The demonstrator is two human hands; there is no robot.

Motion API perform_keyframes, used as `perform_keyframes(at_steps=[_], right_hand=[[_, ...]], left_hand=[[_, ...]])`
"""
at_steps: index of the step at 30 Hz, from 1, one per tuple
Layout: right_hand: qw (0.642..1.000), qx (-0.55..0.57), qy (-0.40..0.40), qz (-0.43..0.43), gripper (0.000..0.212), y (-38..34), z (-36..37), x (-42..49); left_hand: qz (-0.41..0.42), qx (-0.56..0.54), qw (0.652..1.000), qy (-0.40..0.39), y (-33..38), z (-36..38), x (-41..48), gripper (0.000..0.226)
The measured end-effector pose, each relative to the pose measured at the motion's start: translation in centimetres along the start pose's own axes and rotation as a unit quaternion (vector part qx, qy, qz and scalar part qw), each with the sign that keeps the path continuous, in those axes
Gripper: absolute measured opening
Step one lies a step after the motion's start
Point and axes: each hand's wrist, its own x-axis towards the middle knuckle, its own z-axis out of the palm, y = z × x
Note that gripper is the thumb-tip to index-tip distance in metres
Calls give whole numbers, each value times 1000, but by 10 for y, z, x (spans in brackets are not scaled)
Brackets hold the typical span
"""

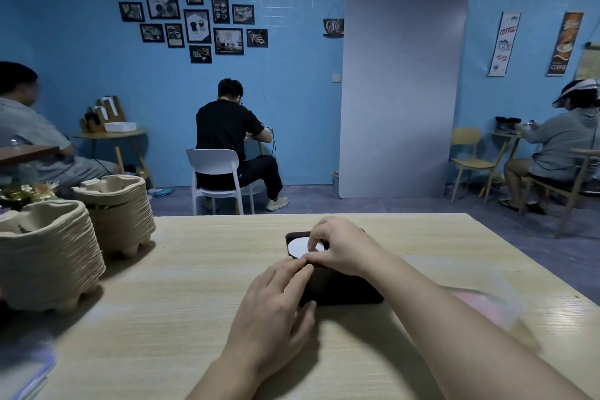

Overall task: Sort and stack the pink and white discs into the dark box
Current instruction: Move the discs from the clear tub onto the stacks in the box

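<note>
A dark box (pixel 344 292) lies on the wooden table (pixel 181 286) in front of me. A white disc (pixel 298 246) lies in the box's far end. My right hand (pixel 341 248) reaches over the box from the right, and its curled fingertips pinch the disc's near right edge. Fairly straight fingers of my left hand (pixel 276 305) rest on the box's near left rim, just below the disc. A pale shape shows under the left palm; I cannot tell what it is. A blurred pink patch (pixel 480 302), perhaps pink discs, lies on the table to the right of the box.
Two tall stacks of moulded-paper cup trays (pixel 48 253) (pixel 120 211) stand at the table's left side. A thin sheet (pixel 26 367) lies at the near left corner. Beyond the table's far edge, people sit on chairs at small tables.
</note>
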Motion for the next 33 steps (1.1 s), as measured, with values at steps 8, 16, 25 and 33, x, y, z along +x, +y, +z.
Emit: perform_keyframes(at_steps=[8,16,25,33], right_hand=[[999,6,-2,-34,29,4,-14,-11],[999,33,25,-23,17,47,-64,-59],[999,28,-18,16,4,123,-83,-112],[976,-25,-213,39,32,150,-80,-120]], left_hand=[[13,14,1000,10,-1,-2,1,50],[86,24,996,6,32,7,27,33],[121,-70,989,-58,104,52,54,46],[130,-91,984,-81,109,68,51,58]])
